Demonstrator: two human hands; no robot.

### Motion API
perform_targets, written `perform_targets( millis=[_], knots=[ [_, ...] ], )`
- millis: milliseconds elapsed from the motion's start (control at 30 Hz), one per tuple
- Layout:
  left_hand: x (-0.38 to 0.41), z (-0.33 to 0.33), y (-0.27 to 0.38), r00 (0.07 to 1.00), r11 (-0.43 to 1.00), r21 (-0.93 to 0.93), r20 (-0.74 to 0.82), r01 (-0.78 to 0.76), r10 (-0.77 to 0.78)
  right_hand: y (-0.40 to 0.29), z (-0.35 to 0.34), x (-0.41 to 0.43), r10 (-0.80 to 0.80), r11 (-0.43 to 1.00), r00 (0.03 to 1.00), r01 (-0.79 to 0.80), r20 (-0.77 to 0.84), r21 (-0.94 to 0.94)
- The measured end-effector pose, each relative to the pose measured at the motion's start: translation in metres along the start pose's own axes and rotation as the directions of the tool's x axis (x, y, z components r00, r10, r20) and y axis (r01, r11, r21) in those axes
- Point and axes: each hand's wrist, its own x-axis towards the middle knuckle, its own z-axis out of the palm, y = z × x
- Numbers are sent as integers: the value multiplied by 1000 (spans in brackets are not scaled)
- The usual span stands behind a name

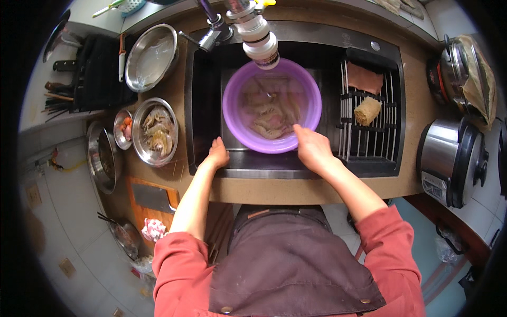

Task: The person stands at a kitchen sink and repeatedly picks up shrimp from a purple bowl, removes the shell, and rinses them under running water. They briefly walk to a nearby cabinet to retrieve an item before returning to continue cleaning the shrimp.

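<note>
A purple plastic basin stands in the dark sink, under the faucet spout. It holds cloudy water with greyish-brown food pieces lying in it; what they are is unclear. My right hand grips the basin's front right rim, fingertips at the inner wall. At the sink's front left corner is my left hand, apart from the basin. Nothing shows in it, but its fingers are partly hidden. Left of the sink, a steel bowl contains what look like raw shrimp.
A wire rack across the sink's right side carries a loofah sponge and a pink cloth. Further steel bowls and a wooden cutting board with a cleaver lie left. An electric cooker stands right.
</note>
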Motion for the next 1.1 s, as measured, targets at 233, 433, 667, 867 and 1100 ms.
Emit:
perform_targets(
  millis=[233,433,667,867,1100],
  knots=[
    [46,21,-4,895,986,-158,431,-47,112,48,126,94,114,939,923,20,366,-343],
    [-3,-72,78,877,919,-24,-309,-393,367,29,22,35,69,997,993,-70,93,16],
    [130,-31,137,830,960,185,-485,-211,276,33,4,-33,184,927,968,-113,-169,357],
    [160,1,140,934,995,-66,-344,79,-97,31,-4,-35,245,822,937,-64,-249,566],
    [58,-43,145,965,500,-829,-172,-251,199,19,-28,-35,310,719,901,-13,-304,694]
  ],
)
